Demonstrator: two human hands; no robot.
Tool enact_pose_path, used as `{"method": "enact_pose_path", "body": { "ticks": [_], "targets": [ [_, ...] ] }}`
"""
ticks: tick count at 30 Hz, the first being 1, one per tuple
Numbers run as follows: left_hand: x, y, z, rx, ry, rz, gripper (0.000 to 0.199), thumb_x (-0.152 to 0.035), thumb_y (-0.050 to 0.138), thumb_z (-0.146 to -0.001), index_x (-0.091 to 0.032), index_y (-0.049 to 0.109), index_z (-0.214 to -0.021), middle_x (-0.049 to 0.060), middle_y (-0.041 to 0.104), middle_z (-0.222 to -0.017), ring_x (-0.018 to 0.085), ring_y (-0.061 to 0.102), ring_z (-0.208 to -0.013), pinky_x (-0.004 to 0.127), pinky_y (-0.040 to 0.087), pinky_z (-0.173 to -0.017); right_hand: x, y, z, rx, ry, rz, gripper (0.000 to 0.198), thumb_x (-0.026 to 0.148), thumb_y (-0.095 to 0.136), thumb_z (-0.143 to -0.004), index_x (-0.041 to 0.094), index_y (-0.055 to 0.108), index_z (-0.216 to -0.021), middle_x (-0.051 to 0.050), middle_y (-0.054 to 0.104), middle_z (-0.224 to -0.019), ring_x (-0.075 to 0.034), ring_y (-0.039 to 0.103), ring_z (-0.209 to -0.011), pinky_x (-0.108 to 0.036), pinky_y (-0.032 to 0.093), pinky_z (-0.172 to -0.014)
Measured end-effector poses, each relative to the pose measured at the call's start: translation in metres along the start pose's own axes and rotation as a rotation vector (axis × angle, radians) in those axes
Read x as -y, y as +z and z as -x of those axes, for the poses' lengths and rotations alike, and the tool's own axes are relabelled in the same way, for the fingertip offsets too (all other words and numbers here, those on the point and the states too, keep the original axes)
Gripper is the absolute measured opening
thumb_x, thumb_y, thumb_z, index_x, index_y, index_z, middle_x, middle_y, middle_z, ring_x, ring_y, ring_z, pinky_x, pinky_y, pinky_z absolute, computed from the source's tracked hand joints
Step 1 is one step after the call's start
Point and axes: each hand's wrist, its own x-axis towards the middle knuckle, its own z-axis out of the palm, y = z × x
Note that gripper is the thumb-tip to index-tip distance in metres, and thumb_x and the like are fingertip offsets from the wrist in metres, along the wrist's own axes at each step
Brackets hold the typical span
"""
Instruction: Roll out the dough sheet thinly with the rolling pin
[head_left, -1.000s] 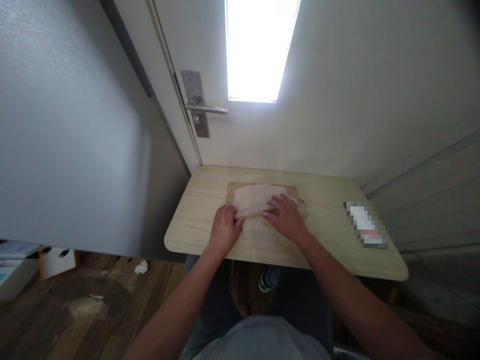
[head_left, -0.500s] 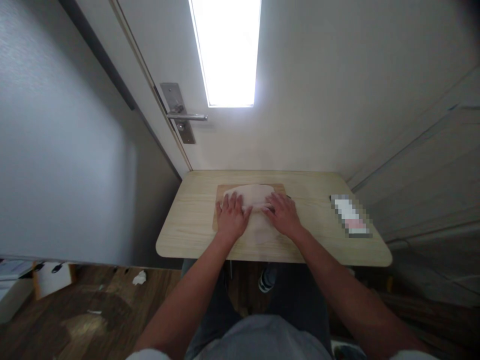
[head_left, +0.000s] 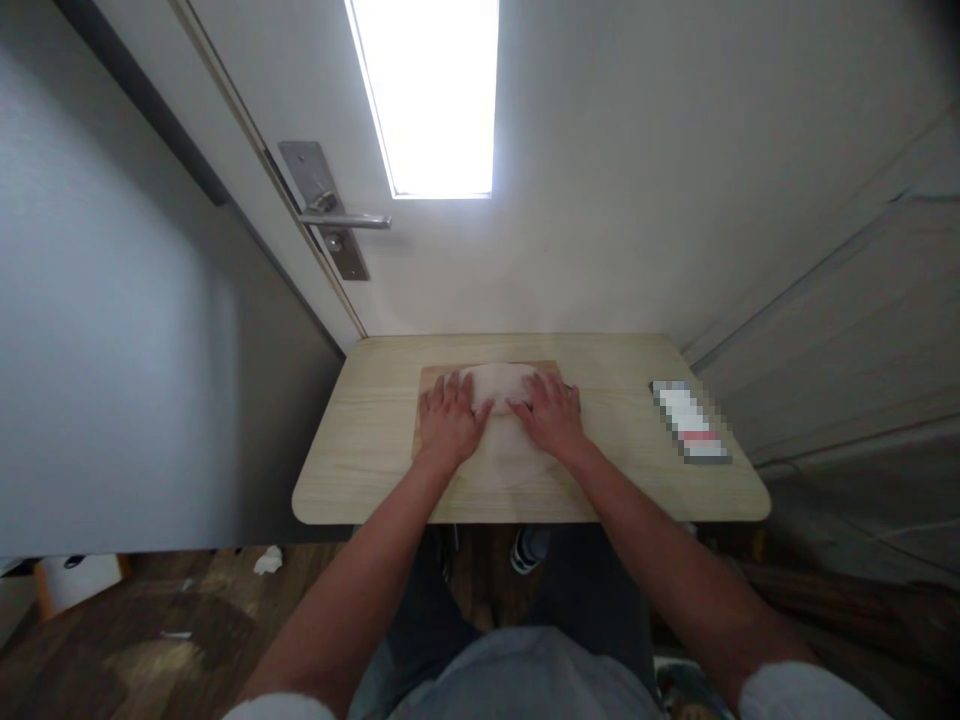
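A pale, thin sheet with a rounded outline (head_left: pixel 499 385), which looks like flattened dough, lies across a wooden board (head_left: pixel 427 378) and reaches toward the table's near edge. A crease or raised line crosses it between my thumbs. My left hand (head_left: pixel 452 420) rests palm down on the left part, fingers spread. On the right part lies my right hand (head_left: pixel 553 415), also flat with fingers apart and its thumb pointing inward. Both thumbs are close to the crease. A small dark item shows beside the right fingers, too small to name.
The board is on a light wood table (head_left: pixel 345 440) against a white door with a metal handle (head_left: pixel 345 220). A blurred-out phone-like object (head_left: pixel 690 422) lies on the table's right side. Crumpled white paper (head_left: pixel 268 560) is on the floor at left.
The view has shifted slightly, so everything sits a little further left. Both hands stay flat on the sheet, a little higher up it, and the crease between the thumbs has moved slightly away from me.
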Motion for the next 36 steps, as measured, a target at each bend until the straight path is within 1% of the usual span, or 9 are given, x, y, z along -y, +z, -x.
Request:
{"method": "enact_pose_path", "body": {
  "ticks": [5, 13, 16, 18, 23, 27, 31, 33, 36],
  "targets": [
    [0.004, 0.0, -0.016, 0.03, -0.013, -0.005, 0.065, -0.061, 0.029, -0.098, -0.022, 0.044, -0.148, 0.014, 0.042, -0.155, 0.037, 0.032, -0.144, 0.064, 0.02, -0.115, 0.003, -0.002, -0.012, -0.011, 0.002, -0.002, 0.06, 0.059, 0.038, -0.098, 0.019, 0.051, -0.142, -0.016, 0.046, -0.15, -0.035, 0.031, -0.142, -0.061, 0.021, -0.113],
    [0.018, 0.012, -0.051, 0.037, -0.02, 0.001, 0.066, -0.063, 0.027, -0.097, -0.026, 0.043, -0.149, 0.012, 0.041, -0.156, 0.038, 0.031, -0.144, 0.065, 0.016, -0.117, 0.004, 0.011, -0.047, -0.028, 0.013, 0.006, 0.064, 0.058, 0.035, -0.099, 0.016, 0.045, -0.147, -0.018, 0.044, -0.151, -0.037, 0.033, -0.14, -0.065, 0.018, -0.113],
    [0.019, 0.012, -0.056, 0.025, -0.033, 0.015, 0.065, -0.064, 0.027, -0.097, -0.028, 0.042, -0.149, 0.011, 0.039, -0.157, 0.038, 0.028, -0.146, 0.067, 0.01, -0.117, 0.003, 0.012, -0.052, -0.019, 0.005, 0.017, 0.064, 0.057, 0.035, -0.1, 0.017, 0.042, -0.149, -0.018, 0.043, -0.152, -0.037, 0.032, -0.141, -0.066, 0.02, -0.112],
    [0.018, 0.011, -0.054, 0.02, -0.034, 0.024, 0.065, -0.064, 0.028, -0.097, -0.028, 0.041, -0.15, 0.011, 0.038, -0.158, 0.037, 0.026, -0.147, 0.067, 0.008, -0.118, 0.003, 0.01, -0.049, -0.01, -0.003, 0.031, 0.063, 0.056, 0.035, -0.1, 0.018, 0.041, -0.15, -0.017, 0.042, -0.153, -0.037, 0.032, -0.141, -0.067, 0.02, -0.112],
    [0.01, 0.002, -0.026, 0.013, -0.021, 0.047, 0.065, -0.062, 0.032, -0.097, -0.026, 0.04, -0.151, 0.011, 0.036, -0.159, 0.036, 0.026, -0.148, 0.064, 0.006, -0.119, 0.004, 0.002, -0.02, 0.014, -0.039, 0.054, 0.06, 0.056, 0.035, -0.1, 0.02, 0.046, -0.147, -0.015, 0.042, -0.154, -0.038, 0.031, -0.142, -0.066, 0.022, -0.111],
    [0.001, -0.002, 0.015, 0.013, -0.015, 0.084, 0.064, -0.061, 0.033, -0.098, -0.025, 0.038, -0.151, 0.01, 0.04, -0.157, 0.033, 0.028, -0.148, 0.064, 0.007, -0.12, 0.004, -0.003, 0.017, -0.009, -0.05, 0.053, 0.062, 0.057, 0.035, -0.1, 0.018, 0.045, -0.146, -0.016, 0.045, -0.152, -0.036, 0.034, -0.141, -0.062, 0.023, -0.112],
    [-0.003, -0.005, 0.058, -0.026, 0.036, 0.116, 0.069, -0.06, 0.034, -0.098, -0.02, 0.032, -0.154, 0.012, 0.042, -0.156, 0.03, 0.031, -0.148, 0.059, 0.012, -0.121, 0.0, -0.01, 0.05, -0.018, -0.098, 0.05, 0.063, 0.058, 0.04, -0.098, 0.018, 0.044, -0.146, -0.017, 0.046, -0.151, -0.035, 0.035, -0.141, -0.06, 0.026, -0.111],
    [-0.002, -0.007, 0.073, -0.021, 0.061, 0.118, 0.067, -0.057, 0.035, -0.099, -0.019, 0.033, -0.154, 0.013, 0.042, -0.156, 0.029, 0.032, -0.147, 0.058, 0.014, -0.122, -0.004, -0.014, 0.06, -0.024, -0.116, 0.047, 0.059, 0.056, 0.042, -0.098, 0.019, 0.047, -0.144, -0.016, 0.048, -0.149, -0.035, 0.036, -0.14, -0.059, 0.027, -0.11],
    [0.003, -0.011, 0.083, -0.019, 0.059, 0.107, 0.061, -0.054, 0.036, -0.1, -0.021, 0.036, -0.152, 0.012, 0.041, -0.157, 0.028, 0.032, -0.147, 0.055, 0.015, -0.122, -0.011, -0.017, 0.064, -0.038, -0.12, 0.024, 0.05, 0.05, 0.047, -0.096, 0.019, 0.056, -0.135, -0.015, 0.056, -0.141, -0.035, 0.04, -0.136, -0.058, 0.029, -0.109]
  ]
}}
